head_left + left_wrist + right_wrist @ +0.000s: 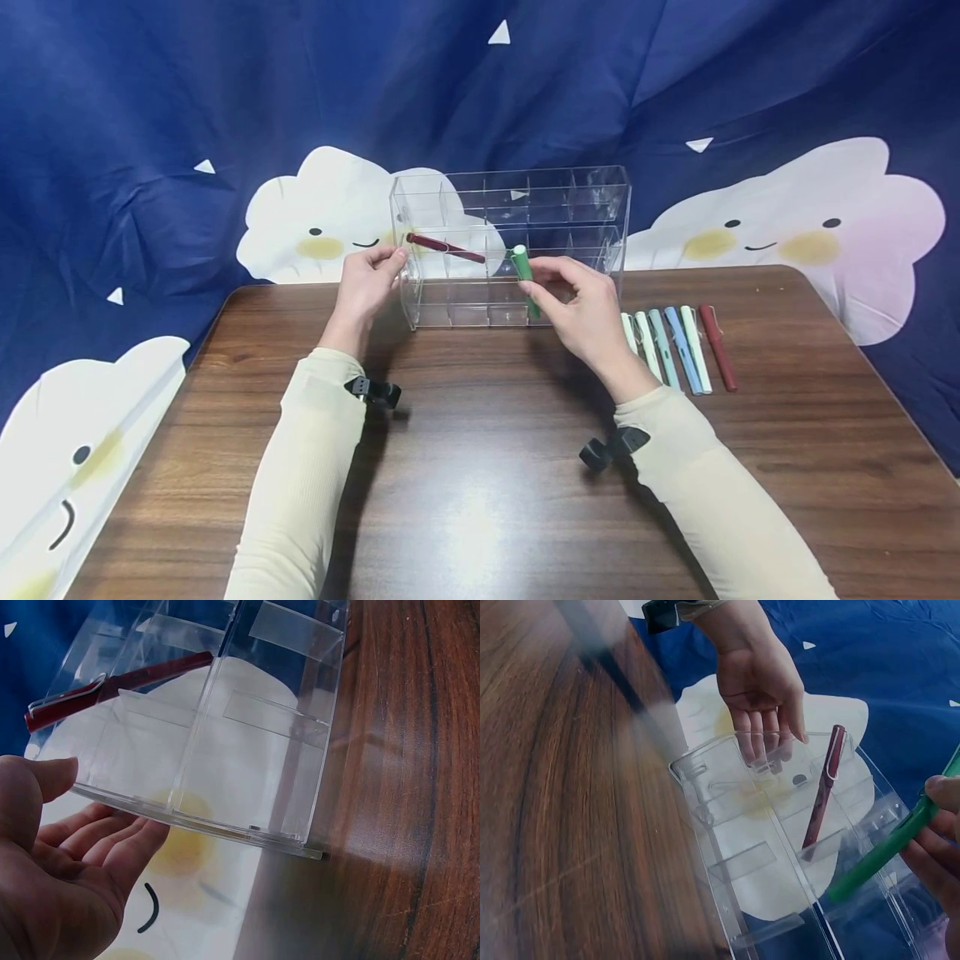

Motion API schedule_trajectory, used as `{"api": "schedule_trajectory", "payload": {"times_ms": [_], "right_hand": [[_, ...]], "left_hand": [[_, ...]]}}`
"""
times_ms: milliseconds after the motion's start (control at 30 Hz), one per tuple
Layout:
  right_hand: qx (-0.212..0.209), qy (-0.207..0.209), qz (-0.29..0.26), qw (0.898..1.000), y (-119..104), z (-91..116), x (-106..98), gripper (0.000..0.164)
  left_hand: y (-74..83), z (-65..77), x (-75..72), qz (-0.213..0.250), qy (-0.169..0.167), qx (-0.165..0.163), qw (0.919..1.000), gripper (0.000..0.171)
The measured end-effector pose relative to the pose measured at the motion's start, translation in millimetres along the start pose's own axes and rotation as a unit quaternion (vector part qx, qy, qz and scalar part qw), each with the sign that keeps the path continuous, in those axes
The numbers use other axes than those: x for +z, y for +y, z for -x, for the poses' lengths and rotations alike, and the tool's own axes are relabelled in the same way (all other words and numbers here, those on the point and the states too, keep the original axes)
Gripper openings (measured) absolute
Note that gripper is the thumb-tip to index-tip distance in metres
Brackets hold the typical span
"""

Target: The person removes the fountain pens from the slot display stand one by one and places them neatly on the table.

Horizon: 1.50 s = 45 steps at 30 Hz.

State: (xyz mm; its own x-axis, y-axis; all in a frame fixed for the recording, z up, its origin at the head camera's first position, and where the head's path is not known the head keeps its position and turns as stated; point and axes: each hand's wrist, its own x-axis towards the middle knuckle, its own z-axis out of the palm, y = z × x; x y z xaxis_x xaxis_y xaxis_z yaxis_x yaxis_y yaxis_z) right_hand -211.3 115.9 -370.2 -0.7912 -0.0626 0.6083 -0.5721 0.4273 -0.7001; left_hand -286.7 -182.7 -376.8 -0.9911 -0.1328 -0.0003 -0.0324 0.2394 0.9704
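A clear acrylic display rack (468, 315) with several compartments stands on the table. My left hand (367, 283) touches its left side panel, fingers nearly straight along the outer face in the left wrist view (82, 877). A dark red pen (447, 247) with a metal clip lies across the rack's left part, showing also in the right wrist view (825, 791). My right hand (581, 304) pinches a green pen (522, 265) between thumb and fingers, in front of the rack's right half. The green pen (885, 859) slants over the rack in the right wrist view.
To the right of the rack, several pens lie side by side: pale green ones, a teal pen (663, 346), a blue pen (685, 350) and a red pen (717, 348). Behind the wooden table (480, 467) hangs a blue cloth (420, 75) with white clouds.
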Motion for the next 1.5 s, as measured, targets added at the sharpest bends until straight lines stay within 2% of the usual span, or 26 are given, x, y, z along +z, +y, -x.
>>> {"api": "schedule_trajectory", "payload": {"times_ms": [300,500,800,1167,1500], "right_hand": [[0.032,0.0,-0.01,0.999,13.3,7.3,-19.5,0.026],[0.04,0.002,0.001,0.999,18.9,11.9,-29.6,0.025],[0.033,0.007,0.028,0.999,26.3,21.2,-40.6,0.025],[0.002,0.005,0.062,0.998,33.9,24.1,-59.2,0.027],[0.021,0.018,0.104,0.994,43.2,33.2,-82.2,0.026]], "left_hand": [[0.8,-1.5,0.5,0.0,-0.002,-0.01,1.0,0.042],[1.5,-1.5,0.3,-0.006,-0.003,-0.008,0.9999,0.043],[1.8,0.4,-0.2,-0.009,-0.002,-0.009,0.9999,0.043],[1.7,0.5,-0.6,-0.009,0.0,-0.015,0.9999,0.044],[2.1,0.3,-0.2,-0.012,-0.002,-0.01,0.9999,0.044]]}}
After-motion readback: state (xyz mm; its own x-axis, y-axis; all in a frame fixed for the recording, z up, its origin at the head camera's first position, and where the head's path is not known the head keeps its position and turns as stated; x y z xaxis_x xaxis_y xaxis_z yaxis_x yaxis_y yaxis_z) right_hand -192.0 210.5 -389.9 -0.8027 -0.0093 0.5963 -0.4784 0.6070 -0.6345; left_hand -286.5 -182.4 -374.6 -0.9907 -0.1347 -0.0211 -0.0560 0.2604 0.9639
